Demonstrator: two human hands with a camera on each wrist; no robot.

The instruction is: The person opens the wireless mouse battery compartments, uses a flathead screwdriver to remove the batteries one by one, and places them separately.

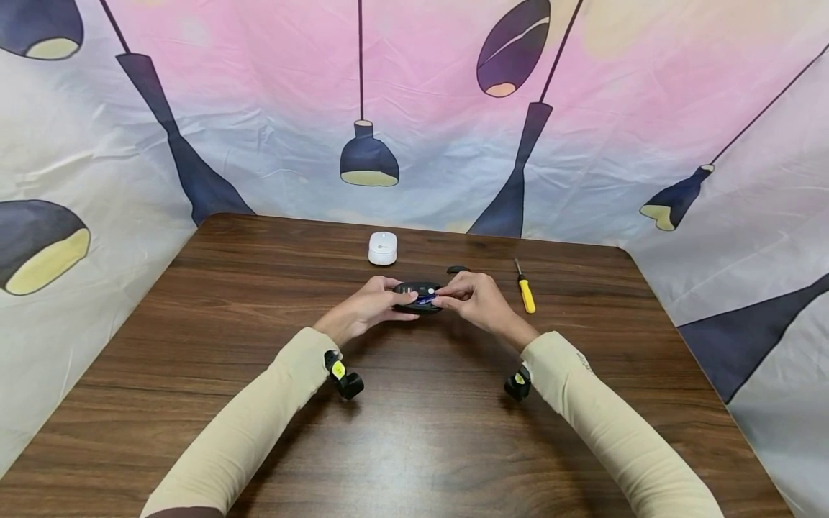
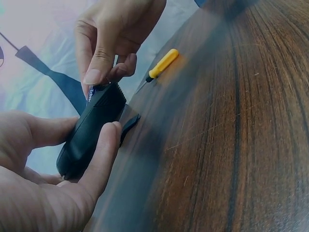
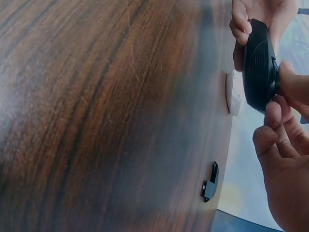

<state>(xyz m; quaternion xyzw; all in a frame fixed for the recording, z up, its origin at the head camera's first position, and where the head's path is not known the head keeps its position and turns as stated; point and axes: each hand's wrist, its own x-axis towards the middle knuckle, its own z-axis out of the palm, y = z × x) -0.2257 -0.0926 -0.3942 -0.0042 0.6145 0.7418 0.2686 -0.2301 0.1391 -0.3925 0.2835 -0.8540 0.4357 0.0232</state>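
My left hand [image 1: 364, 306] grips a black computer mouse [image 2: 94, 130] by its sides, above the table. The mouse's underside faces up, with its battery bay exposed. A blue battery [image 1: 424, 300] lies at that bay, and my right hand [image 1: 478, 299] pinches its right end between thumb and fingers. How far the battery sits inside cannot be told. Behind the hands, a small black cover [image 3: 210, 182] rests on the table. To the right of my right hand lies a screwdriver [image 1: 527, 293] with a yellow handle.
A white computer mouse [image 1: 383, 248] stands at the back of the brown wooden table [image 1: 259, 288], beyond my left hand. A printed cloth [image 1: 285, 108] hangs behind the table's far edge and along its sides. Each wrist wears a small black camera.
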